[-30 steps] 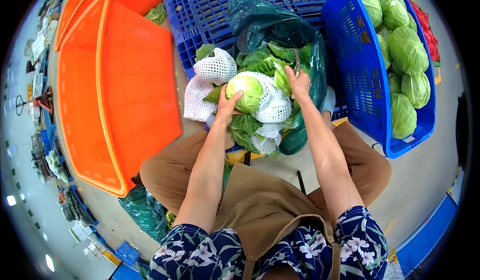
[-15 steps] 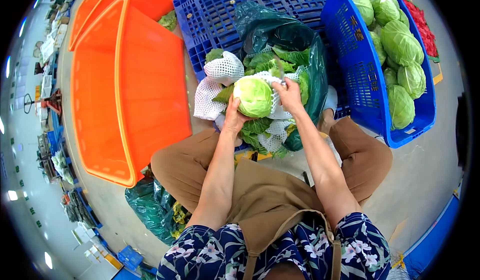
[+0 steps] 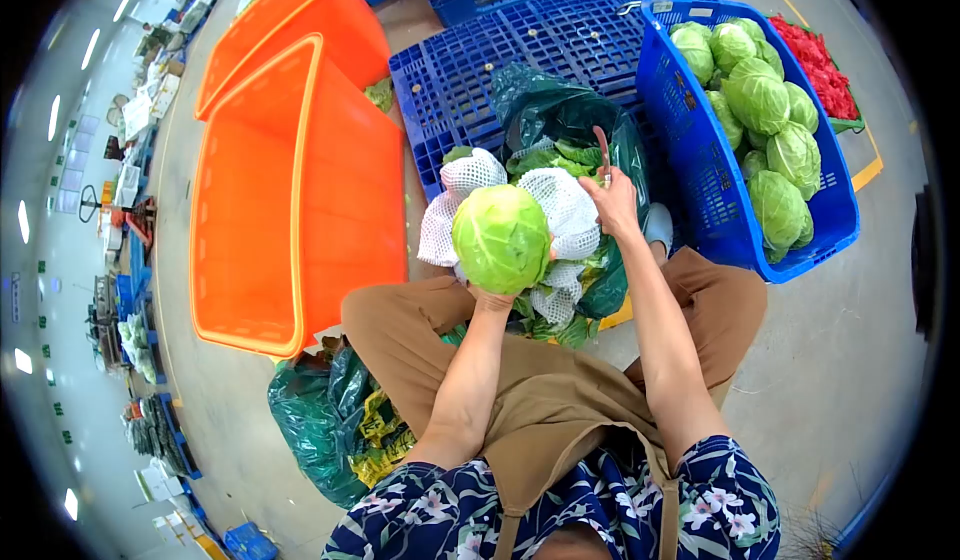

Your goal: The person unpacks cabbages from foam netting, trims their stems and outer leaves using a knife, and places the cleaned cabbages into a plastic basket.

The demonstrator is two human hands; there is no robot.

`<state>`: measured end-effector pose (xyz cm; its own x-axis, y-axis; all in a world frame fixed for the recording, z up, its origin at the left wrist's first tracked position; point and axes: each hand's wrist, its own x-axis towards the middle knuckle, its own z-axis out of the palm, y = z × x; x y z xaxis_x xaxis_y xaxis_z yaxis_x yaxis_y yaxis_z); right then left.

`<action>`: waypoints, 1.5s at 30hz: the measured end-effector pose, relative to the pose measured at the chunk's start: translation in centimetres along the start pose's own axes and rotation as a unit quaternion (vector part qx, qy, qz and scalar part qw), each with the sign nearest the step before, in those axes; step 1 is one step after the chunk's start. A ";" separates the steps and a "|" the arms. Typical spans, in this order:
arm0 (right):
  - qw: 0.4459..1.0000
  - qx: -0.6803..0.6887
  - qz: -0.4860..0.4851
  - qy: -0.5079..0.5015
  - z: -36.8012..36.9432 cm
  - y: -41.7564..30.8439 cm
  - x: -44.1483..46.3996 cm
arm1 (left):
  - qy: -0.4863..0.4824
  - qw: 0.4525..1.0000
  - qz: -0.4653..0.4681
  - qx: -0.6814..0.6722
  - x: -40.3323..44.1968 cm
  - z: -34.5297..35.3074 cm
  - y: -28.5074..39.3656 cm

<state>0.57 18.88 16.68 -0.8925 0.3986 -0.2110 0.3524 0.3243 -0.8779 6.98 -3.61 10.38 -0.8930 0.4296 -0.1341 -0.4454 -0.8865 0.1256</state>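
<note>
A round green cabbage (image 3: 500,238) rests on my left hand (image 3: 492,300), which grips it from below; most of the fingers are hidden behind it. In my right hand (image 3: 614,200) is a small knife (image 3: 603,150), pointing up and away from me, apart from the cabbage. White mesh foam sleeves (image 3: 566,210) lie beside and behind the cabbage. Under them, loose cabbage leaves (image 3: 572,160) fill an open dark green plastic bag (image 3: 545,100).
An orange bin (image 3: 350,180) stands on the left, another behind it. A blue pallet (image 3: 480,60) lies ahead. To the right, a blue crate (image 3: 690,160) holds several cabbages, with red netting (image 3: 815,65) beyond. Another green bag (image 3: 310,420) sits by my left knee.
My left hand has raised the cabbage toward me and turned under it. My right hand has drawn away to the right with the knife. The view has shifted, showing more ahead.
</note>
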 end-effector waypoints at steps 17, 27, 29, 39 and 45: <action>0.935 0.309 -0.011 -0.174 -6.2 -4.9 -15.9 | -0.031 0.996 -0.064 0.059 -1.7 5.9 -4.4; 0.848 0.500 0.036 -0.173 -7.8 -5.5 -15.1 | 0.037 0.985 0.026 0.164 -2.8 8.5 -3.1; 0.854 0.496 0.026 -0.152 -8.3 -6.4 -14.0 | 0.025 0.984 0.013 0.174 -3.0 7.5 -2.4; 0.763 0.623 0.107 -0.132 -2.3 -6.4 -1.1 | 0.044 0.991 -0.048 0.115 -4.4 2.7 -3.2; 0.866 0.473 0.149 -0.068 1.8 0.3 2.9 | 0.004 0.930 0.008 0.367 -5.8 0.1 -3.3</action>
<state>-2.43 18.57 15.04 -0.8498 0.2175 -0.4801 0.2418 -0.6486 -0.7217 13.60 -3.13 10.83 -0.9008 0.4130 -0.1339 -0.3591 -0.5354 0.7645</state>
